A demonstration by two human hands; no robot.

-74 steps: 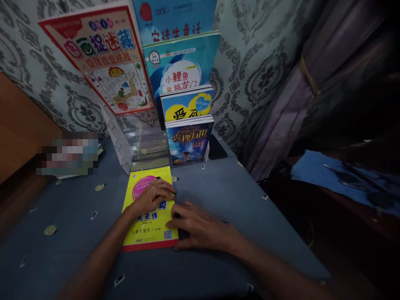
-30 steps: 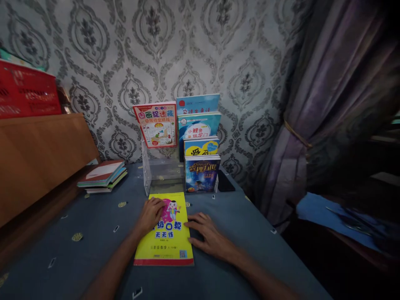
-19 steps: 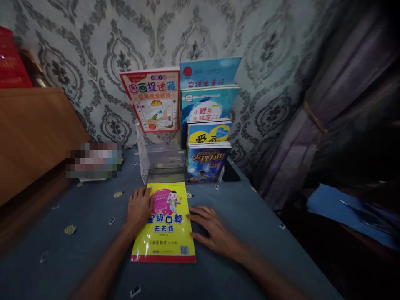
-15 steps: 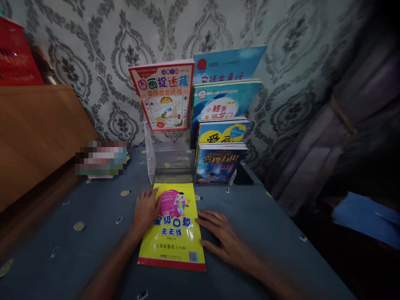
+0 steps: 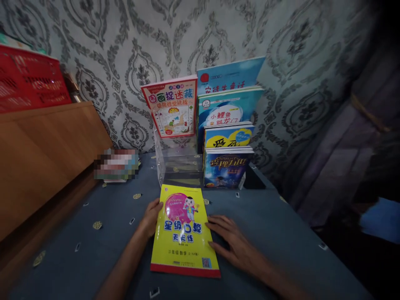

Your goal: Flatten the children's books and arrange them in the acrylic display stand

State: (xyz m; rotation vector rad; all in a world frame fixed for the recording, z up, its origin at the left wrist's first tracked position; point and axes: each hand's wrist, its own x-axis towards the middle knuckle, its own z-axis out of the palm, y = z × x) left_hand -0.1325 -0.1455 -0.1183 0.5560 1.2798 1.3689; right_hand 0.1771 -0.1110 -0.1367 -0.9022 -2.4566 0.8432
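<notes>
A yellow workbook (image 5: 181, 250) with a red bottom band and a cartoon child on its cover lies in front of me. My left hand (image 5: 151, 218) grips its left edge, the thumb near the cover and the other fingers partly hidden beneath. Along the right edge, my right hand (image 5: 229, 239) rests with fingers apart, their tips touching the workbook's side. Just behind the workbook stands a clear stepped book rack (image 5: 179, 164). A red-bordered picture book (image 5: 175, 110) leans at the rack's back left, above bare lower tiers.
On the rack's right side stand a dark blue book (image 5: 223, 171), a yellow-and-blue book (image 5: 229, 135) and teal books (image 5: 229, 102). A pixelated stack (image 5: 117, 164) lies at left, near a wooden cabinet (image 5: 50, 154) bearing a red basket (image 5: 31, 79). A curtain (image 5: 340, 154) hangs right.
My left hand has shifted from the workbook's upper cover to a grip on its left edge. The right hand stays at the right edge. The whole view has shifted slightly.
</notes>
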